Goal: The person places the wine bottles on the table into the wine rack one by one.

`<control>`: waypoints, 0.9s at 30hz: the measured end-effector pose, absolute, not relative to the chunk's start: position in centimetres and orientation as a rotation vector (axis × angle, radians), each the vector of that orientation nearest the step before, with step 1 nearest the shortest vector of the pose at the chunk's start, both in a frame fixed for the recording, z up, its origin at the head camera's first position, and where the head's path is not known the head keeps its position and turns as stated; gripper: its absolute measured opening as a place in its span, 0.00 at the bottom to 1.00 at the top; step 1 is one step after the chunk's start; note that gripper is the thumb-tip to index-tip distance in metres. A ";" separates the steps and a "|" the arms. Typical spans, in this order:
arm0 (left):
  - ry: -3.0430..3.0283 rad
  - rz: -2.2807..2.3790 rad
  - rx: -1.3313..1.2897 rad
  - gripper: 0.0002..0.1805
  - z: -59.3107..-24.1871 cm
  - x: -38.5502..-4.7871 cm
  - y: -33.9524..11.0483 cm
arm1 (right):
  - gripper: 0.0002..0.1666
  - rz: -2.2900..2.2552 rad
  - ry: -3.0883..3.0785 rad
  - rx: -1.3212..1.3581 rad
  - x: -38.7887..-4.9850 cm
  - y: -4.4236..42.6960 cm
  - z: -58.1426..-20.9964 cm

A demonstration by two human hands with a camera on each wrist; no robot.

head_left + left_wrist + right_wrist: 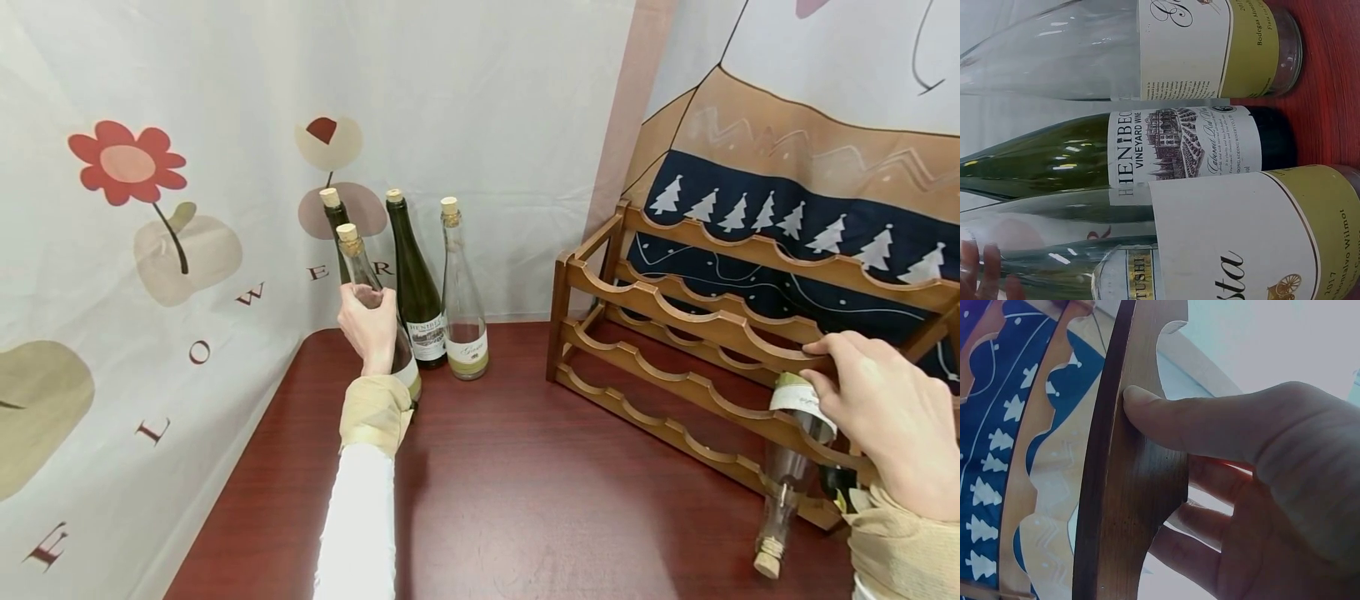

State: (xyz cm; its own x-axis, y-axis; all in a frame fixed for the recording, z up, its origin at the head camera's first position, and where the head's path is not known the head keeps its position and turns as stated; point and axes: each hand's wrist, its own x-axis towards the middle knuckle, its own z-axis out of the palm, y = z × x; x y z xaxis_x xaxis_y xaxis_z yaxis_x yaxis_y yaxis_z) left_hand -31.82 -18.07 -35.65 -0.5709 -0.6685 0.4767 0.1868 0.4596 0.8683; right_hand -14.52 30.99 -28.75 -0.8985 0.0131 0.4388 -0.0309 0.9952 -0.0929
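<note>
My left hand [369, 327] grips a clear corked bottle [406, 377] by its upper part, with the bottle standing nearly upright at the left of the table. In the left wrist view its cream label [1229, 231] fills the lower part, and fingertips [990, 272] show at the lower left corner. Over at the wooden rack, my right hand [888, 417] holds a scalloped rail near the right end. The right wrist view shows the thumb [1172, 422] lying on the rail [1125, 506], the other fingers behind it.
Beside the held bottle stand a green bottle [416, 287], a clear bottle [465, 321] and another dark bottle [333, 217] partly hidden. In the rack [667, 379] a clear bottle [786, 468] lies neck toward me, with a dark one [838, 482] beside it. Printed cloth [525, 125] hangs behind.
</note>
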 end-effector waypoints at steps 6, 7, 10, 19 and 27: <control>-1.758 -1.239 0.369 0.09 -35.7 -31.0 -18.0 | 0.13 0.146 -2.679 0.006 -14.4 30.9 -28.7; -1.743 -1.243 0.365 0.08 -35.7 -30.8 -17.9 | 0.13 0.148 -2.678 0.007 -14.5 30.9 -28.7; -1.699 -1.277 0.364 0.07 -35.9 -30.3 -17.9 | 0.13 0.150 -2.681 0.008 -14.5 31.0 -28.6; -1.564 -1.375 0.348 0.12 -36.3 -28.5 -17.5 | 0.14 0.147 -2.696 0.004 -14.5 31.2 -28.7; -1.372 -1.572 0.271 0.12 -35.1 -25.8 -16.3 | 0.13 0.148 -2.701 0.007 -14.6 31.1 -28.8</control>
State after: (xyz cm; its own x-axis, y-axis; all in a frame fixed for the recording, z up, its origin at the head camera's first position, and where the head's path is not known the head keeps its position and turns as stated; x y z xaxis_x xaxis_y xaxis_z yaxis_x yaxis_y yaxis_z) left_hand -25.77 -16.30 -35.13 -0.4832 -0.7700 0.4166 0.5171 0.1330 0.8455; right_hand -14.57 31.06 -28.76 -0.9064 0.0179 0.4220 -0.0282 0.9943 -0.1027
